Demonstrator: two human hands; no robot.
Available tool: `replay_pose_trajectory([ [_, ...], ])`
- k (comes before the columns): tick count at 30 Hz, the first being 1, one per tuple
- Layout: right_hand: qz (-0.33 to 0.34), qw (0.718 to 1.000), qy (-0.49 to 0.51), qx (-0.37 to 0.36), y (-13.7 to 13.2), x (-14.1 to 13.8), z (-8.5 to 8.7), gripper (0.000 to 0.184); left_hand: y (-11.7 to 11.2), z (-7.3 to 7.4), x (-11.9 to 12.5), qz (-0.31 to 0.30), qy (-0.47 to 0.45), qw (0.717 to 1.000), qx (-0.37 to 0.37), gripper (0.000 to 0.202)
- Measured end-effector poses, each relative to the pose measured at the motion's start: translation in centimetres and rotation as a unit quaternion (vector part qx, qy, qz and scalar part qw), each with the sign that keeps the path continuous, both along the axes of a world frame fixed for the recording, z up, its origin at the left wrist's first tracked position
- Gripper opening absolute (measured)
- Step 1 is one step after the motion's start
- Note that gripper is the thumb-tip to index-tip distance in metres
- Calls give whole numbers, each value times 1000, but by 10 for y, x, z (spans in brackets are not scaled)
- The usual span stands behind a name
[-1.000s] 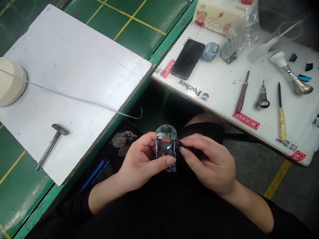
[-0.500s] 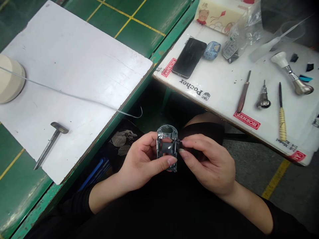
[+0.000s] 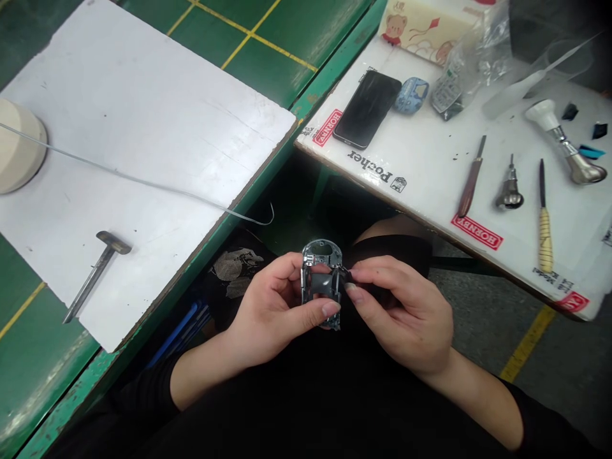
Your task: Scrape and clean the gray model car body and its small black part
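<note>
Over my lap I hold a small silver-grey model car body (image 3: 322,275) with a dark part in its middle. My left hand (image 3: 275,309) wraps round its left side, thumb across the lower end. My right hand (image 3: 401,312) pinches a small dark piece at the body's right edge with thumb and forefinger. Both hands are closed on the part.
A white board (image 3: 143,127) on the green bench (image 3: 268,57) at left carries a metal T-shaped tool (image 3: 93,275), a cream reel (image 3: 19,153) and a thin wire (image 3: 143,186). The white table (image 3: 421,159) at right holds a phone (image 3: 367,109), a blue shell (image 3: 412,95), a plastic bag and several hand tools (image 3: 509,191).
My hands and the car body hold almost still. The view has shifted slightly, so the tables sit a little further right and up in the picture.
</note>
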State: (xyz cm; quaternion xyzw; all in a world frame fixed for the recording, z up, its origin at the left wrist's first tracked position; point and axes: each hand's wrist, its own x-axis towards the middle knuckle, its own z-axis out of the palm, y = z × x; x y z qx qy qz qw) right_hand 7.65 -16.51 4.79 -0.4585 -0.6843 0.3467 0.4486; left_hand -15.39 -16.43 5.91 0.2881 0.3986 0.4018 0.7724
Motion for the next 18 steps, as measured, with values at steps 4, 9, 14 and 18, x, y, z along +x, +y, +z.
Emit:
replay_pose_trajectory([
  [4, 1, 1000, 2, -5, 1, 0, 1, 17, 1, -2, 0, -2, -3, 1000, 7, 49],
  [9, -1, 1000, 3, -5, 2, -1, 1, 17, 1, -2, -1, -2, 4, 1000, 9, 48],
  [14, -7, 1000, -2, -7, 1, -1, 1, 18, 2, 0, 0, -1, 11, 1000, -2, 48],
  [18, -8, 1000, 0, -4, 1, -1, 0, 18, 2, 0, 0, -1, 8, 1000, -1, 48],
])
